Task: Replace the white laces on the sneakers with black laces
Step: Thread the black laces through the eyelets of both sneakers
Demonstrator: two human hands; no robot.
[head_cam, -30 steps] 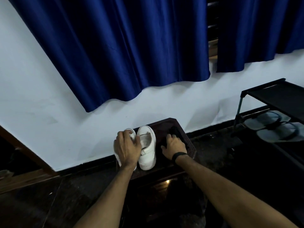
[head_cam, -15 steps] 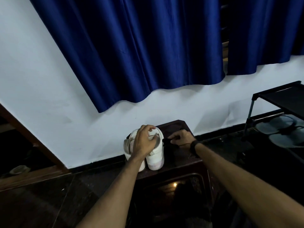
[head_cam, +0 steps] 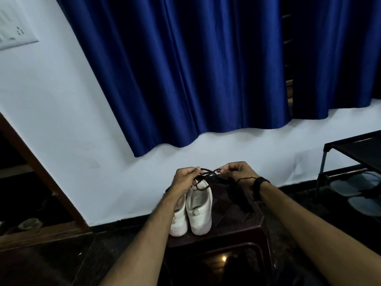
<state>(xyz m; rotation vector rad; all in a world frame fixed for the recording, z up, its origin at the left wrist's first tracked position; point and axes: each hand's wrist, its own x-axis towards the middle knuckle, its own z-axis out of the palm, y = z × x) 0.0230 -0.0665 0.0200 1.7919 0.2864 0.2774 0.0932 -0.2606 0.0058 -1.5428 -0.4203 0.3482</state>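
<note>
Black laces (head_cam: pixel 208 176) are pinched above the sneakers (head_cam: pixel 193 207) on the tabletop (head_cam: pixel 237 221) by left hand (head_cam: pixel 184 178) and right hand (head_cam: pixel 237 172), apparently being untangled; next, one lace probably needs separating for threading.

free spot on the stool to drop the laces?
Bare patch on the stool top, between the right sneaker and the stool's right edge, near the front. The left side is crowded by both sneakers; black laces hang over the back right.
</note>
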